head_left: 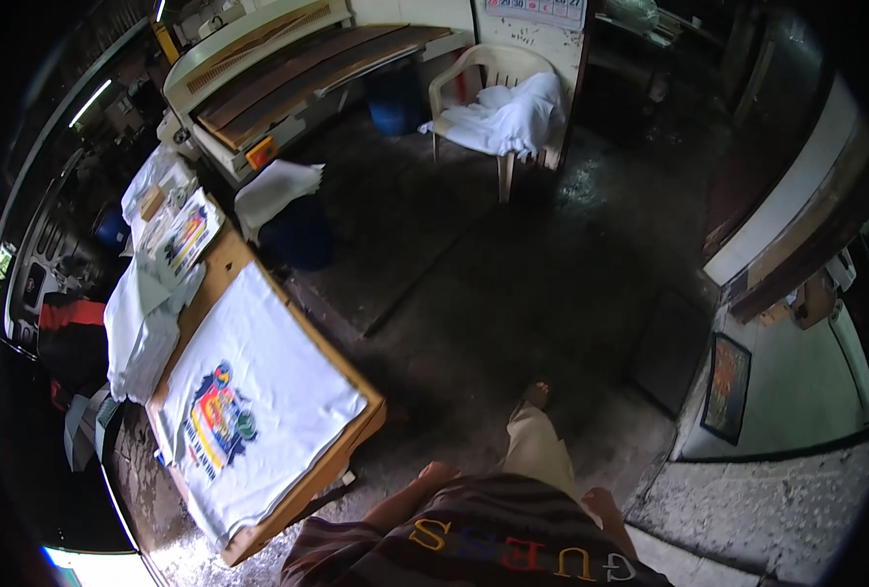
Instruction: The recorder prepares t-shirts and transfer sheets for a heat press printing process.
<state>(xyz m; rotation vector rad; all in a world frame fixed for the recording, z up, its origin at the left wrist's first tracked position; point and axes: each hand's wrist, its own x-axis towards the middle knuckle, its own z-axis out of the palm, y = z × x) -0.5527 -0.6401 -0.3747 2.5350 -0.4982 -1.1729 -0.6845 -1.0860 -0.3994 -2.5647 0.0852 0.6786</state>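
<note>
View from a person's head down into a dim workshop. The left hand point(438, 473) and the right hand point(601, 502) hang low on either side of the person's striped shirt point(434, 523), both well apart from the table; whether the fingers are spread or closed cannot be told, as they are small and partly hidden. The white printed cloth point(276, 386), the large thing nearest the left hand, lies nearly flat on the wooden table point(211, 284) at the left, its multicoloured print point(221, 416) toward the near part. Beyond it on the table are a second printed cloth point(190, 235) and, along the far left side, a heap of white cloth point(146, 318). A blue drum point(297, 238) stands just past the table. Farther back, a pale plastic chair point(505, 178) bears crumpled white fabric point(518, 110). One foot point(537, 394) is forward on the dark floor point(474, 284), below a beige trouser leg point(540, 445). At the right, a dark-bordered panel point(727, 386) shows a reddish pattern.
</note>
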